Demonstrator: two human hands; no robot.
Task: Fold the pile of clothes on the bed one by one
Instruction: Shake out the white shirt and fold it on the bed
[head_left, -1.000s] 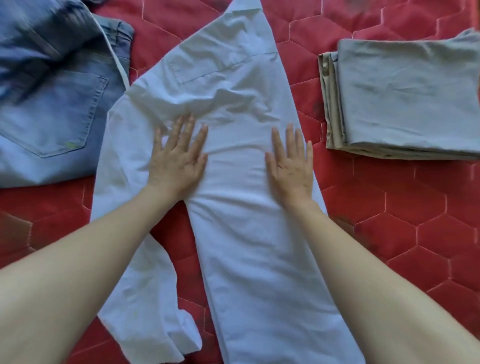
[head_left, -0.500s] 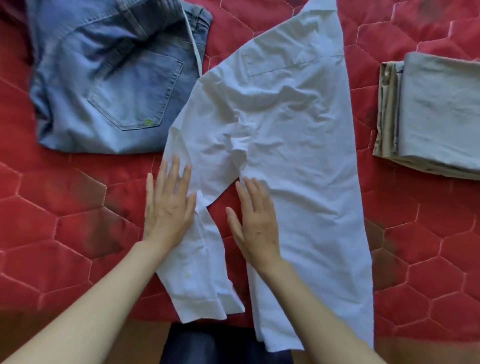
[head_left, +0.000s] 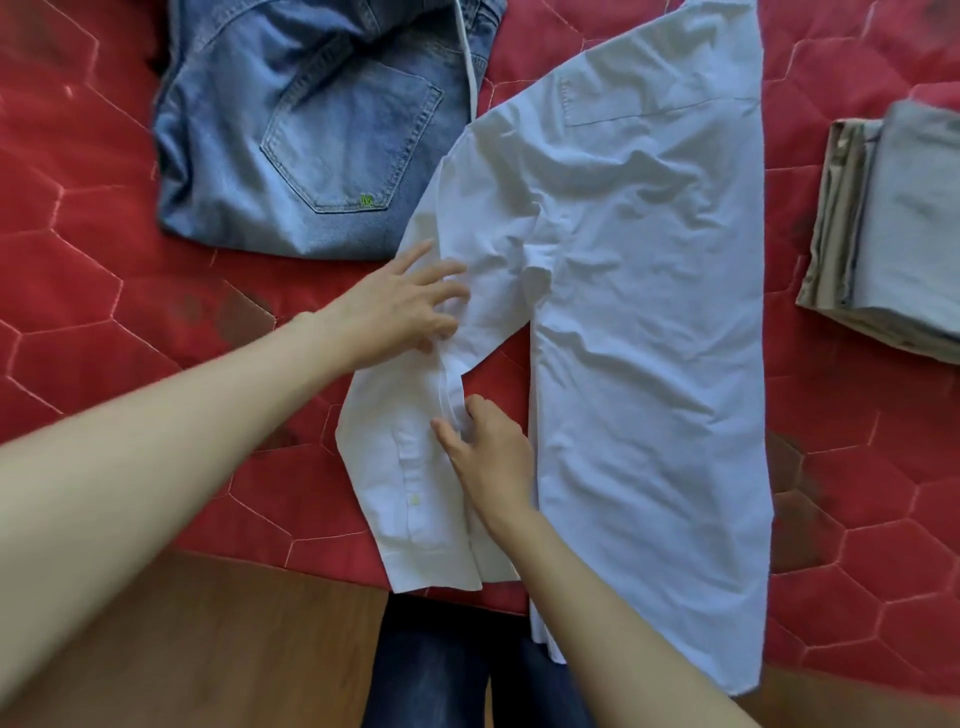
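- White shirt (head_left: 649, 312) spread flat on the red quilted bedspread (head_left: 104, 260), body running lengthways from the far side to the near edge of the bed, hem hanging just over that edge.
- One long sleeve (head_left: 415, 493) lying loose along the left of the body, cuff with a small button near the bed's edge, a strip of red showing between sleeve and body lower down.
- Left hand (head_left: 400, 306) resting on the upper sleeve near the armpit, fingers spread wide and nearly straight, pressing the cloth rather than clasping it.
- Right hand (head_left: 488, 447) set on the sleeve's inner edge, thumb and curled fingertips pinching a narrow raised ridge of fabric.
- Both forearms bare, reaching in from the near side.
- Blue jeans (head_left: 311, 140) folded on the far left, back pocket up with a small green mark at its corner, their right edge just touching or slightly under the shirt's shoulder; cannot tell which.
- Stack of folded grey-beige cloth (head_left: 883, 234) at the right, well apart from the shirt.
- Wooden floor (head_left: 208, 649) visible below the bed's edge, along with dark blue trouser legs (head_left: 426, 670) directly beneath the camera.
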